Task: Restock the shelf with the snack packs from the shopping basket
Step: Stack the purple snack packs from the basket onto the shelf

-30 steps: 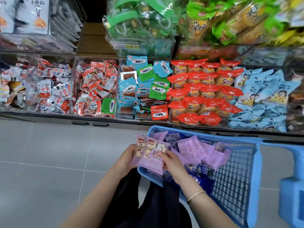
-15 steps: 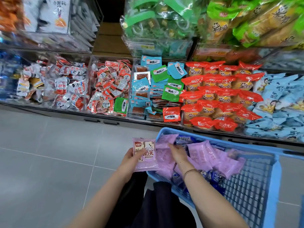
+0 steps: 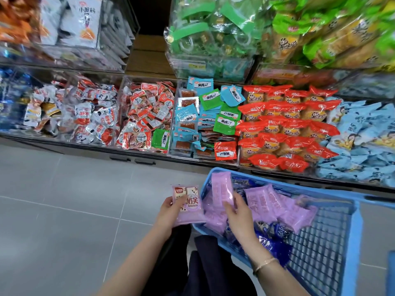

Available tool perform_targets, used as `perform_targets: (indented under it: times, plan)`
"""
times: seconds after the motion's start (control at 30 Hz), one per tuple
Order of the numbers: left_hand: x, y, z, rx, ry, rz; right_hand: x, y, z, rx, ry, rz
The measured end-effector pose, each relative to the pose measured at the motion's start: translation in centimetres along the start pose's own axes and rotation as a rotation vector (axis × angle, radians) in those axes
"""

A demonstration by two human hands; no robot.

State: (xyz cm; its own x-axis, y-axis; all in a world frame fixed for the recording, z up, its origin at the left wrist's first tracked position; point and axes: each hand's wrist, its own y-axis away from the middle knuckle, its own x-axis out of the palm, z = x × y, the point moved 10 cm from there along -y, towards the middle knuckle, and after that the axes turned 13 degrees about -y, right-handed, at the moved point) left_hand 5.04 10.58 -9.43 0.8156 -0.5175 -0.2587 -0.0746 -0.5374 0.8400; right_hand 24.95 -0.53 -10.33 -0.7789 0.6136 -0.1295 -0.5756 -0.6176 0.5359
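While the left hand (image 3: 170, 211) pinches a purple snack pack (image 3: 188, 207) just beside the basket (image 3: 358, 221), the right hand (image 3: 240, 216) curls round a second pack (image 3: 222, 188) inside it. Packs: likely light, soft, slick film; grip flat, mid-body. Shelf (image 3: 96, 149): well apart, ahead.

Purple snack packs (image 3: 263, 201) in blue basket (image 3: 358, 221)

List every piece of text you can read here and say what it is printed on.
"奶芙": purple pack in the left hand; its small print is unreadable.
"亲嘴烧!": green pack.
"小面筋": white bag, upper left.
Red-topped packs and second purple pack in the right hand: lettering unreadable.
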Motion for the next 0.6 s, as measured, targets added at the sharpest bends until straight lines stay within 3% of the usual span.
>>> perform_targets:
  times: [0.1, 0.2, 0.37, 0.47, 0.53, 0.6]
  plan:
    - [2.5, 0.5, -1.3, 0.032, 0.001, 0.093, 0.7, 3.9, 4.3, -0.262, 0.168, 0.047]
    - [4.2, 1.2, -2.4, 0.083, -0.040, 0.143, 1.9, 5.9, 5.9, -0.396, 0.376, 0.116]
    - [5.0, 2.3, -3.2, 0.156, -0.169, 0.203, -0.6, 5.4, 7.1, -0.407, 0.203, -0.002]
    - [5.4, 2.9, -3.1, 0.176, -0.170, 0.221, -1.5, 4.1, 5.7, -0.250, 0.112, -0.011]
    - [5.6, 3.2, -3.2, 0.187, -0.183, 0.217, -0.7, 3.7, 4.0, -0.024, -0.123, 0.083]
    - [6.1, 3.3, -3.5, 0.203, -0.226, 0.221, 0.0, 3.7, 3.2, 0.070, -0.230, 0.103]
